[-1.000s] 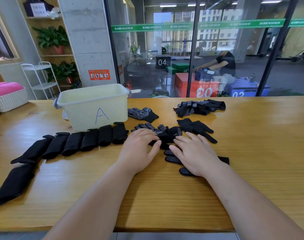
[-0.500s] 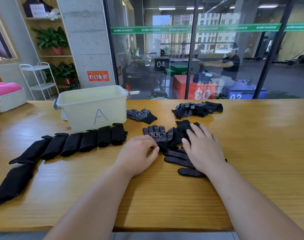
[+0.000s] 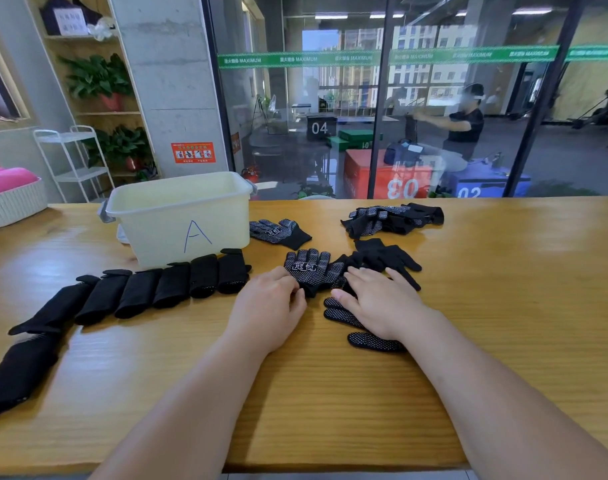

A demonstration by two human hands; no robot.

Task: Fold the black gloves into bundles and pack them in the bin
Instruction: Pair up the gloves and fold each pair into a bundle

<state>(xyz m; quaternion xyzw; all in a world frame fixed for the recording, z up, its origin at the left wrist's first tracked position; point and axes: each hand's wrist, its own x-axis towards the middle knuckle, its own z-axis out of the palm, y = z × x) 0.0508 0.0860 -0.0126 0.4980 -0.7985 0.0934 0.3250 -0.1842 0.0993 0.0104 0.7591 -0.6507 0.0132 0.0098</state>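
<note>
A black glove with white dots and a white label lies palm up in the middle of the wooden table. My left hand pinches its cuff with curled fingers. My right hand lies flat on a second dotted glove, whose fingers stick out toward me. A plain black glove lies just beyond my right hand. One more dotted glove lies beside the cream bin marked "A". A pile of gloves sits at the back.
A row of several folded black bundles runs from the bin's front toward the left, with one more bundle near the table's front left edge. A white basket with pink cloth stands at the far left. Behind the table is a glass wall.
My right hand has drawn back off the plain black glove and now lies on the lower dotted glove. My left hand's fingers have curled onto the labelled glove's cuff.
</note>
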